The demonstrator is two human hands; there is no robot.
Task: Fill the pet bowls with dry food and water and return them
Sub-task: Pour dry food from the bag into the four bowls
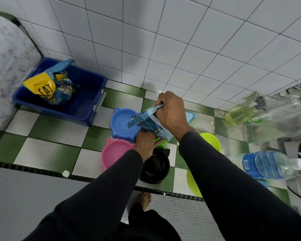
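Two hands hold one small blue food pouch above a cluster of pet bowls on a green-and-white tiled floor. The right hand is closed around the pouch's upper edge, pinching the torn top; the left hand is closed on its lower corner, just below and nearer the body. Directly under the pouch's open mouth, just beyond the left hand, sits the blue bowl, which looks empty. The pink bowl lies just left of the left wrist, the black bowl just beneath that wrist, and lime-green bowls sit behind the right forearm. Well off to the left of both hands, a larger cat food bag stands in a blue tub; water bottles lie to the right of the right arm. The step appears to be pouring kibble — best done by tipping the pouch slowly, keeping its mouth low and centred over the blue bowl so pieces don't scatter across the tiles.
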